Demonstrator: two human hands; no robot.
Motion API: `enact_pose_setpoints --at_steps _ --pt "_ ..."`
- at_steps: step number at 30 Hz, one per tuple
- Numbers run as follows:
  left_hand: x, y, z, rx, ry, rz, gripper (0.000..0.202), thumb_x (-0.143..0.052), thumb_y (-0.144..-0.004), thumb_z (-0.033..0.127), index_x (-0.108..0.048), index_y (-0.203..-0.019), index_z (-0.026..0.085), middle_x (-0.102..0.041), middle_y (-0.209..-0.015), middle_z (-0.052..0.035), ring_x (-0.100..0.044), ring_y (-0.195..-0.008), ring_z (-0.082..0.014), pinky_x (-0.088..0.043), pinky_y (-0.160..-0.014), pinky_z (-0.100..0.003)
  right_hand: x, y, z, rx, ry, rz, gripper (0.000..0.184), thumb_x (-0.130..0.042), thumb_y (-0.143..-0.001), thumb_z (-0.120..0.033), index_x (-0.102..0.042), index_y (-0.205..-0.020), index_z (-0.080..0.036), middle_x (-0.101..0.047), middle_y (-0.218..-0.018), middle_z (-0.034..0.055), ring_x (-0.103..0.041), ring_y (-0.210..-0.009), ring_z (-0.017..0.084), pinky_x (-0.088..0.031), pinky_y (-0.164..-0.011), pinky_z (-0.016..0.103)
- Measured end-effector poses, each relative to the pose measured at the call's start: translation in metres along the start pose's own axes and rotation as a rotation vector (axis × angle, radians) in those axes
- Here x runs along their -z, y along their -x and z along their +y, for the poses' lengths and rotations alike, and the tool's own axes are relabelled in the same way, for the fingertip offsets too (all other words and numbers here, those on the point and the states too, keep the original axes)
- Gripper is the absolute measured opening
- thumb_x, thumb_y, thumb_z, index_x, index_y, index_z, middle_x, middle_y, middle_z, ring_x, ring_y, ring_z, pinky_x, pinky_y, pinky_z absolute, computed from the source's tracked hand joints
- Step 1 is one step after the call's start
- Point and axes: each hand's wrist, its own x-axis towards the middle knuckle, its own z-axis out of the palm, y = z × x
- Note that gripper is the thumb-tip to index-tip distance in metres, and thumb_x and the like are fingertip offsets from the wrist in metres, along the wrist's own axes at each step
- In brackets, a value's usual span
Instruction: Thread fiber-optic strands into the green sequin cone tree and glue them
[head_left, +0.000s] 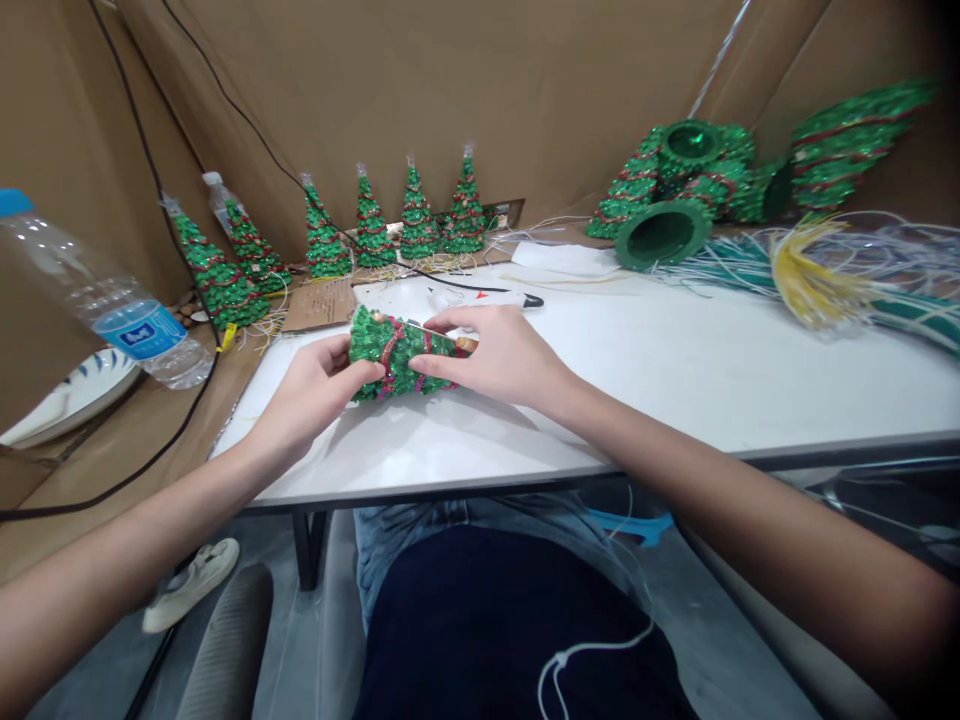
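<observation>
both hands clamped on one green tree point(397, 355), lying sideways over the table point(675, 370) edge: left hand point(315, 390) at its base, right hand point(495, 355) at the tip w/ a thin wire. judging by the scene, six trees point(360, 235) stand done at the back; cones point(667, 200) & wire bundle point(817, 270) far right look still undone.

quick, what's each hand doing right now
Left hand: closed on the wide end of the small green tinsel tree, which lies on its side over the white table.
Right hand: closed on the same tree's narrow end.
</observation>
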Motion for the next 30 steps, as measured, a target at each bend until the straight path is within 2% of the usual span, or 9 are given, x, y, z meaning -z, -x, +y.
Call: enact_pose_setpoints --at_steps 11,21,30 --pt "0.013 -0.009 -0.004 -0.047 -0.034 -0.110 0.020 -0.059 -0.072 0.019 -0.071 -0.088 0.017 -0.071 -0.085 -0.0004 -0.061 -0.080 -0.0168 -0.043 -0.078 -0.027 -0.006 0.002 -0.004 -0.017 0.138 0.061 0.039 -0.067 -0.074 -0.054 -0.072 -0.094 -0.021 -0.073 -0.092 0.0080 -0.067 -0.083 0.026 -0.051 -0.074 0.039" --pt "0.016 -0.011 -0.011 -0.069 -0.024 -0.109 0.021 -0.055 -0.076 0.018 -0.071 -0.089 0.017 -0.070 -0.085 -0.0002 -0.058 -0.078 -0.0159 -0.041 -0.075 -0.026 -0.006 0.005 -0.015 -0.065 0.212 0.069 0.036 -0.065 -0.075 -0.052 -0.072 -0.093 -0.021 -0.073 -0.089 0.0048 -0.065 -0.081 0.022 -0.045 -0.066 0.031" --pt "0.018 -0.010 -0.012 -0.073 0.006 -0.136 0.020 -0.057 -0.077 0.017 -0.072 -0.091 0.017 -0.070 -0.084 0.0002 -0.057 -0.078 -0.0151 -0.039 -0.074 -0.026 -0.006 0.007 -0.016 -0.048 0.208 0.090 0.034 -0.066 -0.074 -0.051 -0.072 -0.091 -0.021 -0.073 -0.088 0.0039 -0.064 -0.079 0.021 -0.042 -0.064 0.030"
